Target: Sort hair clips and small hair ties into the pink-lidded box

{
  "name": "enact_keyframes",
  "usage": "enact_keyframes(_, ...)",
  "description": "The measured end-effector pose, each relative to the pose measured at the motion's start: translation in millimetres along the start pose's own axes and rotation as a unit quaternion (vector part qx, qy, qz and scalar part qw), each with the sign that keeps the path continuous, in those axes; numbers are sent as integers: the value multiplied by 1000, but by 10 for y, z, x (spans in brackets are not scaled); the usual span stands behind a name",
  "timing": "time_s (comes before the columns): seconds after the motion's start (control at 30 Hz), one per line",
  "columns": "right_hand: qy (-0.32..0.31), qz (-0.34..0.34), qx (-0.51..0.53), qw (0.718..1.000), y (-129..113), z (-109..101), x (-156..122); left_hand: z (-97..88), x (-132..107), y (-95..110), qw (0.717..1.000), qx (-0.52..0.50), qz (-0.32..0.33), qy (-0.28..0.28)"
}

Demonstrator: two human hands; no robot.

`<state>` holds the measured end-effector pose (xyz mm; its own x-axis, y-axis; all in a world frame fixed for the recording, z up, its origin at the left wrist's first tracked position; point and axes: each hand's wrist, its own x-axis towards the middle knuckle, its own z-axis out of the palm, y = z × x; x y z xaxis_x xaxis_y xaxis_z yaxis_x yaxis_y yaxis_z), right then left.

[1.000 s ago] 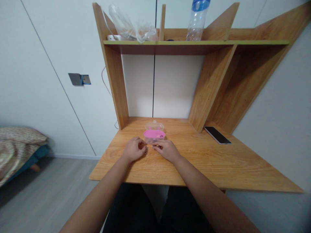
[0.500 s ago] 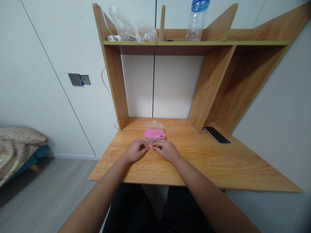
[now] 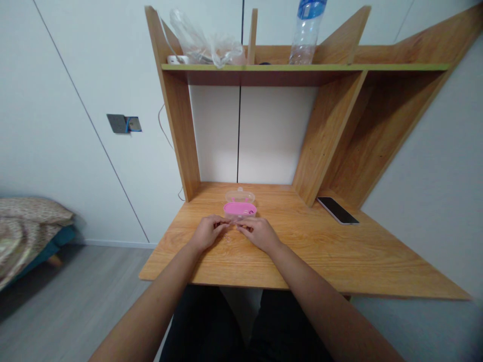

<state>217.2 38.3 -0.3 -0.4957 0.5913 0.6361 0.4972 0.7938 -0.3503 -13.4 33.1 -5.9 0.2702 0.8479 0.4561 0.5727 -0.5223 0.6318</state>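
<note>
A small oval pink box (image 3: 240, 209) stands on the desk with its clear lid (image 3: 240, 196) tipped back behind it. A few tiny dark items show inside at its right end. Just in front of the box, my left hand (image 3: 207, 232) has thumb and fingers pinched together. Close beside it, my right hand (image 3: 260, 233) pinches too, its fingertips almost meeting the left ones. Whatever lies between the fingertips is too small to make out. Small clear ring-like pieces (image 3: 227, 239) rest on the wood under my left hand.
A phone (image 3: 337, 210) lies on the desk's right side. The wooden desk (image 3: 302, 256) carries a shelf unit (image 3: 264, 75) above, with a plastic bag (image 3: 211, 48) and a bottle (image 3: 305, 35) on it. A bed (image 3: 30, 226) is at far left.
My left hand has shifted slightly left, its fingers pressing closer together. Small ring-like pieces now show on the desk beneath it. My right hand has barely moved.
</note>
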Motion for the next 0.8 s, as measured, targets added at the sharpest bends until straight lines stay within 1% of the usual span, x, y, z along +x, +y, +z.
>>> enact_keyframes(0.17,5,-4,0,1000,49,20,-3,-6,-7,19,1000,6,8,-6)
enact_keyframes(0.43,16,5,6,1000,92,34,0,-3,-12,43,1000,21,7,2)
enact_keyframes(0.63,23,15,13,1000,29,6,-1,-21,-33,114,999,36,18,9)
enact_keyframes(0.8,37,26,12,999,-52,-38,-6,-21,-50,179,997,51,39,34)
